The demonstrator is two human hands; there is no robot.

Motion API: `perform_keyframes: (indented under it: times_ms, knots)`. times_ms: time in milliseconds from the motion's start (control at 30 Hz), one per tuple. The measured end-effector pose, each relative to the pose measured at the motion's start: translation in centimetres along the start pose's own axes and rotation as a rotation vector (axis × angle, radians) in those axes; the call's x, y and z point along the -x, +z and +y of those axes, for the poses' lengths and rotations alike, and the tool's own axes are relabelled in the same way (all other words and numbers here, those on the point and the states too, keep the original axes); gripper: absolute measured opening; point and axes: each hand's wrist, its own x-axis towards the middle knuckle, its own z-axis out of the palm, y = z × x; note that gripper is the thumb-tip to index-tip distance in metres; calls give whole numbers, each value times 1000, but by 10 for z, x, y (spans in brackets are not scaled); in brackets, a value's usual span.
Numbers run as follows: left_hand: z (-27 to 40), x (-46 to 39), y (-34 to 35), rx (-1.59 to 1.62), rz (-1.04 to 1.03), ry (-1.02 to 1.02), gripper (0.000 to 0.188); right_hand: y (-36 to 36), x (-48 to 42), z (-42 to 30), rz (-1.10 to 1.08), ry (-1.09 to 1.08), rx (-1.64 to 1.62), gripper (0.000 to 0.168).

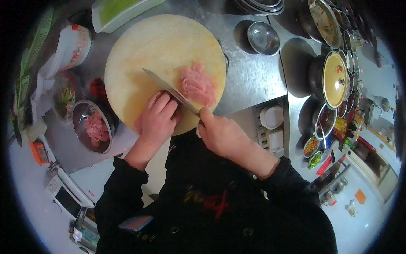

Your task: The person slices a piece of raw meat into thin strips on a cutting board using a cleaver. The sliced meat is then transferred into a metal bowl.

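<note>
A round pale cutting board lies before me on a steel counter. My right hand grips a kitchen knife, its blade slanting across the board toward the upper left. My left hand presses with curled fingers on a piece of raw pink meat, close beside the blade. Most of that piece is hidden under the hand. To the right of the blade, sliced raw meat sits in a loose pile on the board.
Left of the board, a steel bowl holds more raw meat, near a white bucket. A white container touches the top left. At right stand a small steel bowl, a lidded pot and several ingredient bowls.
</note>
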Motion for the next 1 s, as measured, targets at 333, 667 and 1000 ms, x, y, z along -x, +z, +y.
perform_keyframes:
  times_ms: [333,667,1000]
  knots:
    - [-5,7,-7,-47,-39,-41,35,-46,51,15,-125,130,54,30]
    - [-7,11,-6,-16,-84,-36,46,-42,60,-6,-190,89,16,32]
    - [-6,11,-5,-60,-12,-33,38,-7,38,17,-94,65,-26,28]
